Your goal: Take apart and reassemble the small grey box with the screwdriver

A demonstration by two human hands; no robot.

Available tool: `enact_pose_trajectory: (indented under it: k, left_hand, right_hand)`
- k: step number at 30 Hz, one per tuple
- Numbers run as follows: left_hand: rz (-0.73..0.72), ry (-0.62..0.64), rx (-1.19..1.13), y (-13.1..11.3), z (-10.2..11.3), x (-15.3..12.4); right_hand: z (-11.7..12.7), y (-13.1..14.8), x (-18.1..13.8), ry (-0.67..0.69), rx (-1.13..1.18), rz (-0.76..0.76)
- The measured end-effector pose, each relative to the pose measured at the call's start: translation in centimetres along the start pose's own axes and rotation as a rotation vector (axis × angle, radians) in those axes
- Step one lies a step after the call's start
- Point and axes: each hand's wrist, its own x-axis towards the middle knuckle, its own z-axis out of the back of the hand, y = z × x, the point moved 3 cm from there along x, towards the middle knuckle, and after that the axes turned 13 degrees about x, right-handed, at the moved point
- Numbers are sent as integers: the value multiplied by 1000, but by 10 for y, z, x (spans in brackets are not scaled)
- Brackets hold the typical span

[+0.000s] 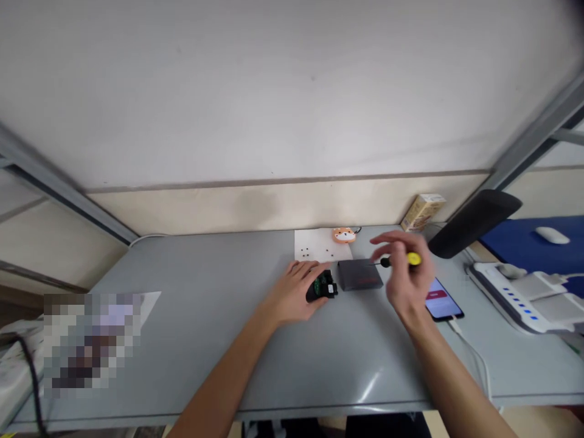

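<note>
My left hand is wrapped round a small black device on the table, its green circuit board showing between thumb and fingers. In my right hand is a screwdriver with a black and yellow handle. Its thin shaft points left, over the right part of a flat dark grey box. That box lies just right of the device. Behind the left hand, several tiny dark screws rest on a sheet of white paper.
An orange animal-face case sits on the paper's back edge. To the right are a phone on a white cable, a power strip, a black lamp-like panel and a small carton. A blurred-out sheet lies at left.
</note>
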Motion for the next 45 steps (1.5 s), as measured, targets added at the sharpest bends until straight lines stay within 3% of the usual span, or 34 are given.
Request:
enact_pose_trajectory:
  k: [3,6,7,11,16,40,45]
  left_hand:
    - [6,26,-8,6,0,-1]
    - [21,49,-38,11,0,-2]
    - [26,51,-51,12,0,-2]
    - [42,68,-79,13,-2,-2]
    - [78,82,-75,14,-9,-2]
    - [56,101,-32,7,-6,4]
    - [48,100,-44,6,-7,2]
  right_hand:
    - [-4,-1,17,-91,88,-60]
    - [-3,-26,22,-288,36,-147]
    - [-3,-37,21,-295,28,-183]
    - [-5,-69,11,-139,-103,-286]
    - [-5,-78,10,-19,-250,-311]
    - [-7,-78,14,86,-278,-402]
    - [-6,-70,15,22,-223,-401]
